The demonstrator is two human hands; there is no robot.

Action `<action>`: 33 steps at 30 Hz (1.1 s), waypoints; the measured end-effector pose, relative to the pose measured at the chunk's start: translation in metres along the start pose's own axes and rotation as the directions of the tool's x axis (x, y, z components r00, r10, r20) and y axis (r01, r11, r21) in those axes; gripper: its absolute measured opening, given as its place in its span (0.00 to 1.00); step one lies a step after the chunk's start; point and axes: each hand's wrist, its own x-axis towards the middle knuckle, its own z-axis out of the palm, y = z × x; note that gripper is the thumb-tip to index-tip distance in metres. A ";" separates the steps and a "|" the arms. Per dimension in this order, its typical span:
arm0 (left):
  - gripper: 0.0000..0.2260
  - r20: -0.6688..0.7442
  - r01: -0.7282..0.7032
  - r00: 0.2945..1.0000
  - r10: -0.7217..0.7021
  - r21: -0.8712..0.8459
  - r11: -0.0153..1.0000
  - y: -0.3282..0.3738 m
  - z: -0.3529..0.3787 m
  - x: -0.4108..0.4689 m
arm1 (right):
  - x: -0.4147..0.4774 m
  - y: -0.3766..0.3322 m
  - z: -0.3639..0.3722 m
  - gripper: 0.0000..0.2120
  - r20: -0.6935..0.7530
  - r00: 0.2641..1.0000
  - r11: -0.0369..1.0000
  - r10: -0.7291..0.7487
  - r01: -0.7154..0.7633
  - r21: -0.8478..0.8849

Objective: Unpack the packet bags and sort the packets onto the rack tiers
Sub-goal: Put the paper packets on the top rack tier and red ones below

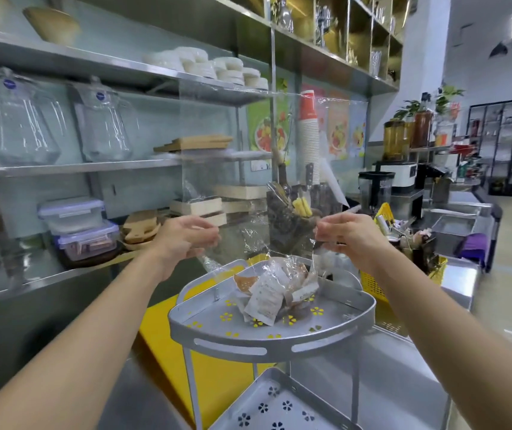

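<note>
A large clear plastic bag (217, 144) hangs upside down over the grey corner rack. My left hand (183, 240) pinches its left lower edge and my right hand (346, 235) pinches its right lower edge. The bag's mouth points down over the top tier (335, 324). A heap of white and brown packets (271, 294) lies on that top tier, under the bag's mouth. The lower tier (267, 408) shows below with no packets in view.
Steel wall shelves on the left carry glass jugs (23, 125), lidded boxes (73, 214), wooden boards and white dishes. A yellow surface (155, 321) lies under the rack. A yellow basket (372, 283), a knife block, paper cups and blenders crowd the counter on the right.
</note>
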 end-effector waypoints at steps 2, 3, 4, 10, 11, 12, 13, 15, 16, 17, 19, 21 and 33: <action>0.02 -0.040 -0.026 0.999 0.026 -0.002 1.000 -0.002 0.000 -0.001 | -0.001 -0.003 0.002 0.05 -0.049 0.998 0.999 -0.050 0.051 0.009; 0.02 -0.069 -0.054 0.996 0.052 -0.031 0.998 0.000 0.000 0.000 | -0.001 -0.009 0.004 0.04 -0.066 0.995 0.997 -0.080 0.081 0.013; 0.03 -0.100 -0.089 0.992 0.082 -0.065 0.994 0.004 0.000 0.001 | -0.002 -0.016 0.006 0.02 -0.078 0.991 0.993 -0.111 0.113 0.021; 0.05 -0.204 -0.200 0.964 0.168 -0.147 0.969 0.040 -0.011 0.001 | 0.000 -0.066 0.020 0.05 -0.125 0.947 0.951 -0.295 0.303 0.053; 0.05 -0.228 -0.206 0.958 0.172 -0.133 0.970 0.045 -0.013 -0.001 | 0.001 -0.071 0.022 0.06 -0.130 0.942 0.944 -0.309 0.320 0.082; 0.05 -0.252 -0.213 0.952 0.177 -0.124 0.969 0.049 -0.014 -0.004 | 0.001 -0.076 0.025 0.06 -0.133 0.938 0.936 -0.321 0.336 0.107; 0.05 -0.272 -0.221 0.945 0.180 -0.125 0.967 0.054 -0.015 -0.007 | 0.000 -0.080 0.029 0.06 -0.138 0.933 0.928 -0.333 0.350 0.126; 0.06 -0.319 -0.238 0.927 0.196 -0.098 0.966 0.060 -0.019 -0.014 | -0.003 -0.087 0.037 0.05 -0.148 0.923 0.914 -0.356 0.377 0.147; 0.08 -0.346 -0.246 0.914 0.210 -0.063 0.967 0.062 -0.023 -0.016 | -0.005 -0.089 0.042 0.05 -0.157 0.917 0.908 -0.367 0.390 0.153; 0.09 -0.370 -0.258 0.901 0.228 -0.032 0.966 0.065 -0.028 -0.019 | -0.008 -0.092 0.047 0.05 -0.167 0.911 0.902 -0.378 0.403 0.157; 0.10 -0.411 -0.281 0.873 0.262 0.016 0.960 0.069 -0.041 -0.023 | -0.011 -0.097 0.057 0.07 -0.175 0.899 0.887 -0.402 0.430 0.168; 0.11 -0.459 -0.279 0.844 0.277 0.065 0.958 0.070 -0.056 -0.031 | -0.013 -0.098 0.070 0.08 -0.151 0.897 0.884 -0.415 0.437 0.166; 0.13 -0.712 0.068 0.700 0.054 0.142 0.988 -0.021 -0.177 -0.172 | -0.058 -0.031 0.237 0.12 0.186 0.944 0.951 -0.273 0.234 0.204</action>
